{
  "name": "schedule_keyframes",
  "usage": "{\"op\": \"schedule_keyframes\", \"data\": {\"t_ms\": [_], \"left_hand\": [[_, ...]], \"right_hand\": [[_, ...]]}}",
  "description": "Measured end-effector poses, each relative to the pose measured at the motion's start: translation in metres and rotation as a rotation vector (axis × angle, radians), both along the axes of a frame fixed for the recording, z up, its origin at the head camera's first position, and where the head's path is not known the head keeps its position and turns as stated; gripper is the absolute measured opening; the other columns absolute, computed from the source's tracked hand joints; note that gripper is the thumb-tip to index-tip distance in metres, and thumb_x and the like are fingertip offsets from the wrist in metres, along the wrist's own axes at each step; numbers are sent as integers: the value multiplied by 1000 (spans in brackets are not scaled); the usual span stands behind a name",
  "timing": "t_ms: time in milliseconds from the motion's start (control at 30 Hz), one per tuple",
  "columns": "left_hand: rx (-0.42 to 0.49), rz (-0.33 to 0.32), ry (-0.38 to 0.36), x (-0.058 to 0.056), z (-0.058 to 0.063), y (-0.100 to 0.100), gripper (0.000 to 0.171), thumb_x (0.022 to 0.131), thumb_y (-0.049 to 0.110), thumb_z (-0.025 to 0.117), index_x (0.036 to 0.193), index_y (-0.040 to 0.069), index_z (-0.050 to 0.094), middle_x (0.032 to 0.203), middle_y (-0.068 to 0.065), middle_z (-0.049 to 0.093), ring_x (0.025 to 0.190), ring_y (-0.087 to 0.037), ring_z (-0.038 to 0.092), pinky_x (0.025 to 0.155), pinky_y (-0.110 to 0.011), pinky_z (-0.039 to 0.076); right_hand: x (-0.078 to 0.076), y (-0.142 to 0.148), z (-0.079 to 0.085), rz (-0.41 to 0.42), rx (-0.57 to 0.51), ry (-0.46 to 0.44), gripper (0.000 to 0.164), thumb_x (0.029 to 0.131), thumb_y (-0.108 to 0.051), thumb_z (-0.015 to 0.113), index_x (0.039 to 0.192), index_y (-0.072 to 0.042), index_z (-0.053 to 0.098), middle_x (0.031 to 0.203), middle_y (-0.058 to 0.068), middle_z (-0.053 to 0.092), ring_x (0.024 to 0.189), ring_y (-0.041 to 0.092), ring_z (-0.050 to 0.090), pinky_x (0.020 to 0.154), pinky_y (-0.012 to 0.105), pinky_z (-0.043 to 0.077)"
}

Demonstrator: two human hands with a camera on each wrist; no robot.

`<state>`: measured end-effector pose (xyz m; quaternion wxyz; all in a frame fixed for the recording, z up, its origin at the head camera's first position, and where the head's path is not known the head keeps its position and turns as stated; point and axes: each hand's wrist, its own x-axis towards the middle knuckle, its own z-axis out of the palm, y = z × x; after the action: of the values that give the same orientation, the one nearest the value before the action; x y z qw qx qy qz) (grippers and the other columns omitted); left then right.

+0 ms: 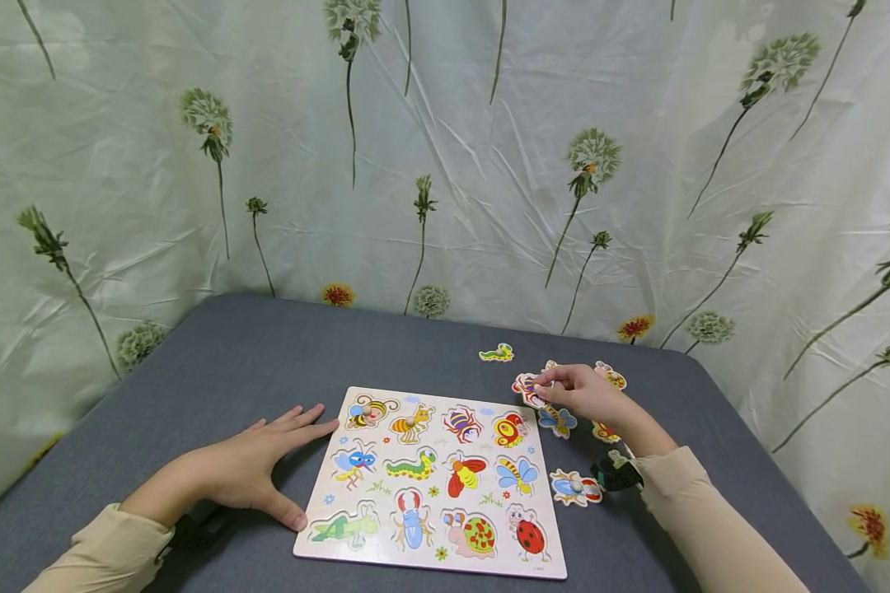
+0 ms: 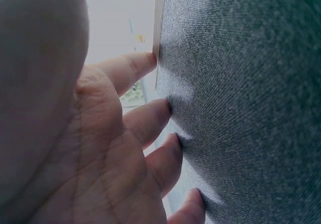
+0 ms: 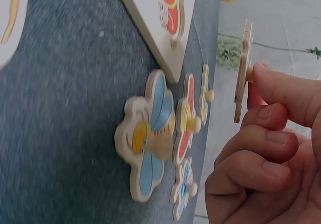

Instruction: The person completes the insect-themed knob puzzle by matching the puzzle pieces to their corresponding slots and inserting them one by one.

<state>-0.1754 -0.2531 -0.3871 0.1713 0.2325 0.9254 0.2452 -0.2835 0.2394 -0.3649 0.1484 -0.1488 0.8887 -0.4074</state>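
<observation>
My right hand [image 1: 582, 391] pinches the small knob of a spider puzzle piece [image 1: 528, 389] between thumb and index finger. In the right wrist view the same piece [image 3: 243, 73] is held up off the table and seen edge-on, its other fingers curled beneath. At the left side of the wooden insect puzzle board [image 1: 445, 567], my left hand [image 1: 248, 461] lies spread, with fingertips and thumb at the board's edge. The left wrist view shows its index fingertip touching that edge, the other fingertips resting on the cloth. The board has printed insect recesses, including a spider one.
Right of the board lie several knobbed pieces: a dragonfly [image 1: 557, 422], a stag beetle [image 1: 577, 487] and others partly hidden by the right hand. A caterpillar piece [image 1: 497, 353] lies farther back. Grey cloth covers the table [image 1: 267, 354]; a flowered curtain [image 1: 460, 165] hangs behind it.
</observation>
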Motion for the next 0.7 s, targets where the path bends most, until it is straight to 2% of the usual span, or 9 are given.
{"op": "schedule_keyframes", "data": {"t_ms": [233,333,567,700], "left_hand": [[-5,3,-2,-1,0,0,126,67,57,98,170,23,34,179,-22,20,162,-59,13,118,-88,12],[-5,2,3,-1,-1,0,126,67,57,97,170,23,34,179,-22,20,162,-59,14,118,-88,12],[-1,1,1,-1,-2,0,125,67,57,98,170,24,34,179,-22,20,162,-59,14,118,-88,12],[10,4,-17,-1,-2,0,125,68,54,98,170,25,34,179,-21,18,162,-58,13,118,-88,11]], "right_hand": [[0,-13,-3,12,17,5,33,108,-23,67,129,2,70,84,-1,52,78,17,45,67,30,38],[0,-17,-3,16,11,-10,32,108,-23,66,128,1,70,80,-1,50,73,16,43,65,29,37],[-3,-29,-7,48,12,-20,30,108,-21,67,126,1,72,78,1,54,70,15,42,64,28,35],[-4,-34,-11,88,3,-11,29,108,-20,66,124,2,73,84,1,64,76,16,49,68,28,39]]}}
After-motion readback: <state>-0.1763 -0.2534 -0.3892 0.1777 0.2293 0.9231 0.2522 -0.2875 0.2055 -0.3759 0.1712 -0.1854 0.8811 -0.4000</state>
